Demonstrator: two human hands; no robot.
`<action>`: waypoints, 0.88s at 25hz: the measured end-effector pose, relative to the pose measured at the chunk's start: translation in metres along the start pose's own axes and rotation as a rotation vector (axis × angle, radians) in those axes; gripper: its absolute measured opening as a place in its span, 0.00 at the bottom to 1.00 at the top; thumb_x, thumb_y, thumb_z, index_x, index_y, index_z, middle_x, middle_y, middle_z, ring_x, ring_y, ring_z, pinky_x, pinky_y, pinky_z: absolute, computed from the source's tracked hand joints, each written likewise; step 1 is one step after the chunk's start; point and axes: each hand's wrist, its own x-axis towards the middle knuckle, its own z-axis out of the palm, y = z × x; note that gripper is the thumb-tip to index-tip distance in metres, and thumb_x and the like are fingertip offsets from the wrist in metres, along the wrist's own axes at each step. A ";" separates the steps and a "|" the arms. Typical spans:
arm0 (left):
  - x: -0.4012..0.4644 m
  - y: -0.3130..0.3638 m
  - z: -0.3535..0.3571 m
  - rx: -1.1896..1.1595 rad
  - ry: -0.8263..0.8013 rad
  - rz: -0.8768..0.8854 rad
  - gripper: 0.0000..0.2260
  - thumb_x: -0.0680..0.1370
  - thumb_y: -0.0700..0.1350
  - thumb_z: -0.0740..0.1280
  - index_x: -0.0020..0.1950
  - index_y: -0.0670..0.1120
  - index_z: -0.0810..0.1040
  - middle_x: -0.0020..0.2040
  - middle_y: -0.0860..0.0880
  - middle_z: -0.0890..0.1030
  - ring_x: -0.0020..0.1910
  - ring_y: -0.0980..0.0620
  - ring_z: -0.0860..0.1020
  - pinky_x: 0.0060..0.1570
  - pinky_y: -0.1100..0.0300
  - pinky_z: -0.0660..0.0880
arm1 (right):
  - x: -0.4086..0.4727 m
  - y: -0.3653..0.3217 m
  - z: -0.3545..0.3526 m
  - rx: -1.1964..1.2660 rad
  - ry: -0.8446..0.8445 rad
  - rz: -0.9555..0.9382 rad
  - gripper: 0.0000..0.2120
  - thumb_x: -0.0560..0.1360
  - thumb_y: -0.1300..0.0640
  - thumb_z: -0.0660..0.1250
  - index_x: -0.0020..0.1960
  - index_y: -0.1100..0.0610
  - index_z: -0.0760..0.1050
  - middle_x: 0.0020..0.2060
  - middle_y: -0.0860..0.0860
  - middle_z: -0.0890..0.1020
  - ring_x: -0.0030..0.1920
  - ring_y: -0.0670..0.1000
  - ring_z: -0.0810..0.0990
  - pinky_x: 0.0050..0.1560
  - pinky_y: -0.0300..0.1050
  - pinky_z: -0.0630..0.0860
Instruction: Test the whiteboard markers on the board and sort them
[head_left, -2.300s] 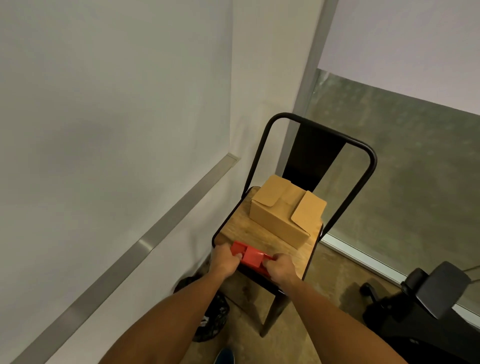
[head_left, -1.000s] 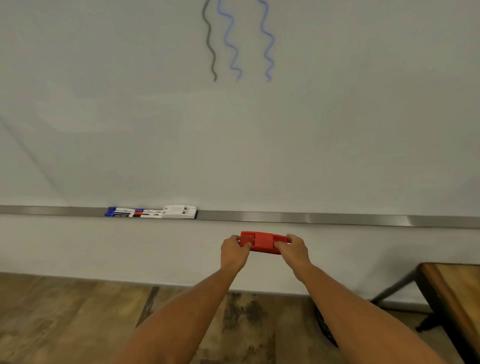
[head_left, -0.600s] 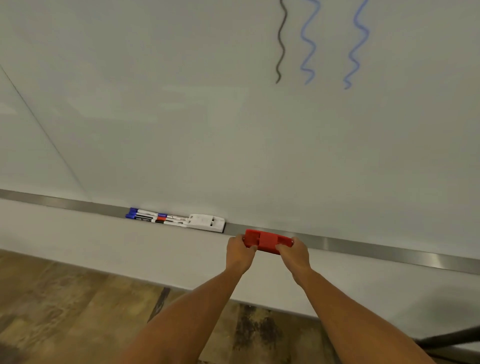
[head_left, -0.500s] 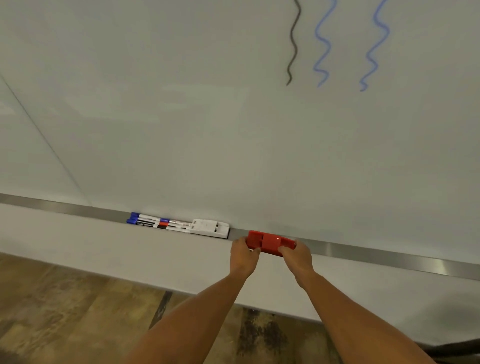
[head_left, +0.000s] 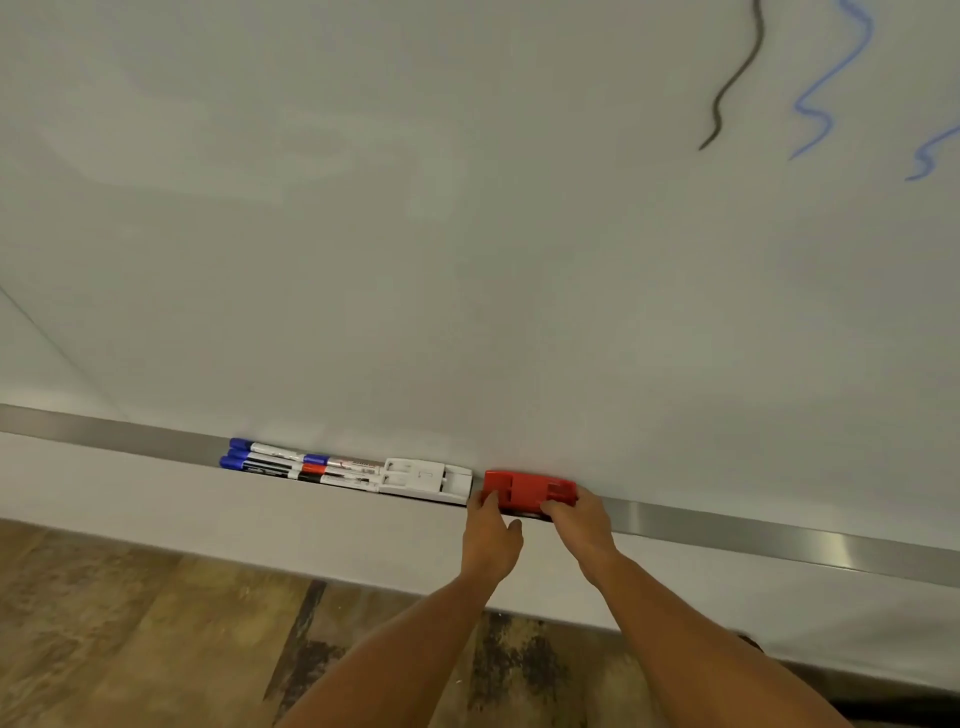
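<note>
Whiteboard markers (head_left: 304, 467) lie in a tight row on the metal ledge (head_left: 727, 525) under the whiteboard (head_left: 467, 234): white barrels with blue caps at the left end, one red-and-black cap mid-row, print on the barrels too small to read. Just right of them, touching or nearly so, sits a white holder (head_left: 426, 478). Next along, close beside it, is a red holder (head_left: 527, 488), a flat moulded block, set on the ledge. The left hand (head_left: 491, 530) pinches its left end, thumb toward the front; the right hand (head_left: 576, 517) has fingers curled over its right end, so each grip is clamped on the red holder. One black (head_left: 727, 93) and two blue (head_left: 826, 88) squiggles mark the board at upper right. Below is a wood-patterned floor (head_left: 130, 623).

Half a second ago the red holder was held just in front of the ledge; 2.3 seconds ago both hands held it at a chair seat beside a cardboard box.
</note>
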 end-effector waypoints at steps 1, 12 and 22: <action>0.002 -0.003 0.000 0.004 -0.012 -0.001 0.20 0.79 0.42 0.65 0.71 0.46 0.68 0.73 0.47 0.64 0.64 0.47 0.74 0.65 0.56 0.71 | 0.002 0.000 0.002 -0.005 -0.007 0.004 0.13 0.71 0.62 0.69 0.54 0.51 0.79 0.46 0.50 0.83 0.47 0.49 0.80 0.44 0.42 0.73; 0.002 -0.021 -0.006 0.083 -0.049 0.162 0.23 0.78 0.40 0.65 0.73 0.49 0.65 0.78 0.51 0.52 0.60 0.47 0.77 0.63 0.54 0.75 | 0.002 -0.001 0.019 -0.005 -0.019 0.018 0.18 0.72 0.63 0.69 0.61 0.55 0.76 0.50 0.50 0.83 0.48 0.48 0.80 0.41 0.36 0.72; -0.007 -0.016 -0.029 0.129 -0.073 0.230 0.21 0.79 0.42 0.64 0.72 0.46 0.66 0.74 0.47 0.64 0.64 0.47 0.74 0.65 0.54 0.73 | -0.015 -0.009 0.028 -0.054 -0.053 -0.002 0.21 0.74 0.61 0.69 0.66 0.52 0.72 0.55 0.49 0.81 0.53 0.50 0.78 0.53 0.42 0.73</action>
